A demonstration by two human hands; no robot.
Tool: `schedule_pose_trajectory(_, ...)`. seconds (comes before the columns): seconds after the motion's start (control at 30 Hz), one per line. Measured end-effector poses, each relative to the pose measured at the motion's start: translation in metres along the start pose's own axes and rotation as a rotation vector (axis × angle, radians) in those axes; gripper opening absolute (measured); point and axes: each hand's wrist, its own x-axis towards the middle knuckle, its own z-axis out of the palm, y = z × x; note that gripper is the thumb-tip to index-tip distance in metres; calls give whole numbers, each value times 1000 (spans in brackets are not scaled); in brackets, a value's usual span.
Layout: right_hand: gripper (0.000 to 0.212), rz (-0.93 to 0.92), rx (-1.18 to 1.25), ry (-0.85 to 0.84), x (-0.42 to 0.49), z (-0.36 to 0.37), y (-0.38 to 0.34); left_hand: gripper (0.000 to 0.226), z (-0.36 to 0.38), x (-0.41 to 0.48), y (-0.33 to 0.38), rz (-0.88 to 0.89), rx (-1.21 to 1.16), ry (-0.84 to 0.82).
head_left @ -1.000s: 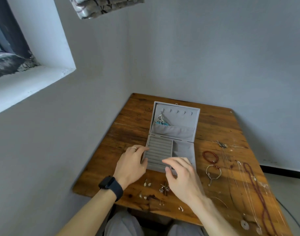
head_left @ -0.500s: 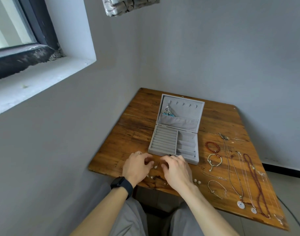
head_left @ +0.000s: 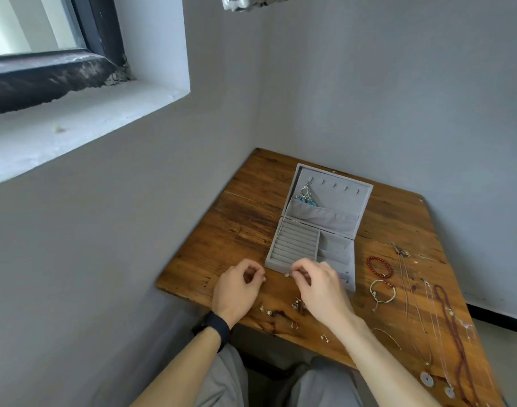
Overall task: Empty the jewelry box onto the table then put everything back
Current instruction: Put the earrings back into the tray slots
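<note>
head view, grey jewelry box [head_left: 319,227], lid open

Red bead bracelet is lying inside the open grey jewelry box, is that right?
No. The head view shows the red bead bracelet lying on the wooden table, just right of the open grey jewelry box, not inside it.

Open jewelry box [head_left: 298,248] mid-table, pieces spread near and to the right of it.
The box sits on the table [head_left: 245,221], lid raised on its far side, a pendant [head_left: 305,193] hanging in the lid's left corner. My left hand [head_left: 236,289] and right hand [head_left: 322,292] hover at the box's near edge, a stud [head_left: 286,275] pinched in the right. Earrings [head_left: 298,305] lie scattered nearer. Bracelets [head_left: 368,263] lie right of the box, necklaces [head_left: 454,333] farther right.
</note>
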Motion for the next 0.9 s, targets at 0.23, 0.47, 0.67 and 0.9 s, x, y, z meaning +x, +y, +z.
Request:
schedule_pose_trajectory(0.23, 20, 7, -37, -13, 39, -33, 31, 6, 7, 2, -3, -38, 68, 44)
schedule_pose_trajectory(0.47, 9, 47, -56, -85, 69, -33, 44, 10, 8, 3, -2, -21, 144, 58)
schedule_pose_trajectory(0.67, 13, 146, -206, -198, 107, -34, 54, 8, 11, 1, -6, -21, 154, 65)
schedule_pose_trajectory(0.9, 13, 181, -284, -257, 135, -36, 53, 6, 13, 1, -6, -14, 159, 69)
